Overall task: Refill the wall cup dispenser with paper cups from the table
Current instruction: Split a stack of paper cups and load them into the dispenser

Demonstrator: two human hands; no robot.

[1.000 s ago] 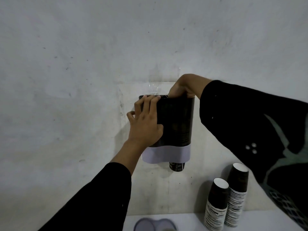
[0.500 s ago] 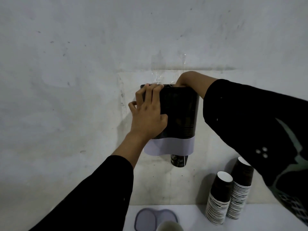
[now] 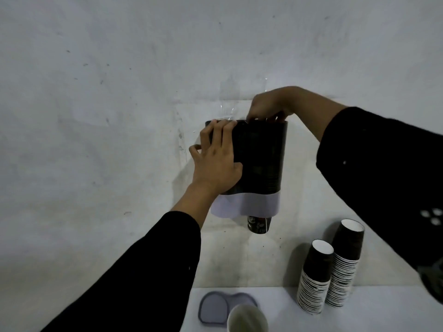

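Near edge, bottom centre: a pale cup (image 3: 247, 318) with its mouth facing up, cut off by the frame, touching or overlapping a flat grey lid-like piece (image 3: 215, 309) on the white table (image 3: 359, 317).
Lower right: two stacks of paper cups (image 3: 329, 267) stand upright on the table, side by side and touching, mouths up, the right stack taller.
Sleeves: black sleeves cross the lower left and the right of the frame; the right one hides part of the wall and table edge behind it.
Left hand (image 3: 215, 164): fingers laid flat and fairly straight against the left front of the dispenser, tips at its top rim, thumb spread below; it presses rather than wraps.
Dispenser (image 3: 261, 164): dark body with a pale band at the bottom, fixed to the wall at frame centre; one dark cup (image 3: 259, 225) pokes out underneath.
Right hand (image 3: 268, 106): at the dispenser's top rim, fingers curled down into the opening; what they hold cannot be told.
Far: a scuffed grey wall (image 3: 119, 92).
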